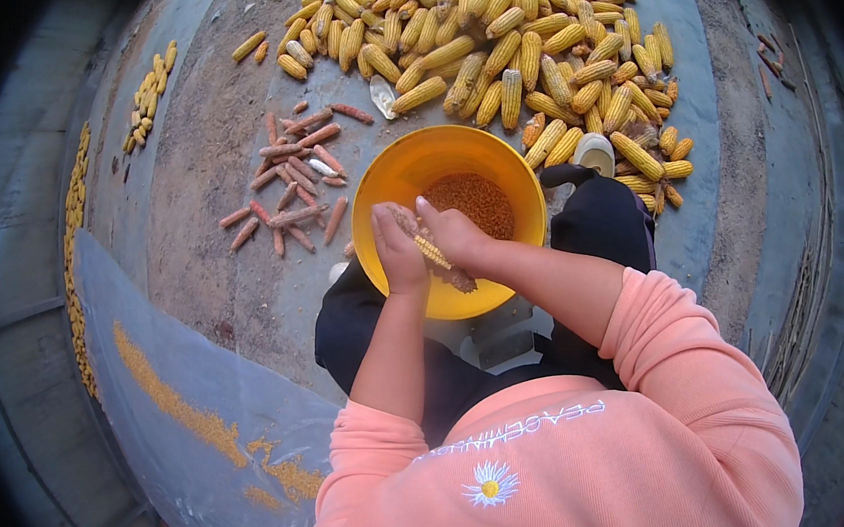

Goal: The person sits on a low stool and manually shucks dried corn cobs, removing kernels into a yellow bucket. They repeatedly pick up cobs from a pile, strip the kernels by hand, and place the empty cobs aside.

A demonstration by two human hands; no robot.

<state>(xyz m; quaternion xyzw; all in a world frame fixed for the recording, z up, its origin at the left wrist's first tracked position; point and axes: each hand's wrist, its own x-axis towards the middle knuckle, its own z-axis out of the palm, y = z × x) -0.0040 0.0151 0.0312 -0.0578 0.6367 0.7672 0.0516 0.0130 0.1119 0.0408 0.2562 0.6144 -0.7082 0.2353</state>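
Observation:
Over the yellow plastic bucket [394,156], both hands grip a partly shelled corn cob [434,253], which still has some rows of yellow kernels on it. My left hand [402,250] closes around its upper left end. My right hand [454,235] lies across the cob from the right, with the thumb pointing up and left. The lower end of the cob sticks out below my right hand, inside the bucket's rim. Loose corn kernels [472,202] cover part of the bucket's bottom. The bucket stands between my knees.
Beyond the bucket lies a large heap of corn ears [479,35]. Bare reddish cobs [298,170] are scattered left of the bucket. At the lower left, a plastic sheet [181,348] bears spread kernels [183,412]. More ears [151,93] lie at the far left.

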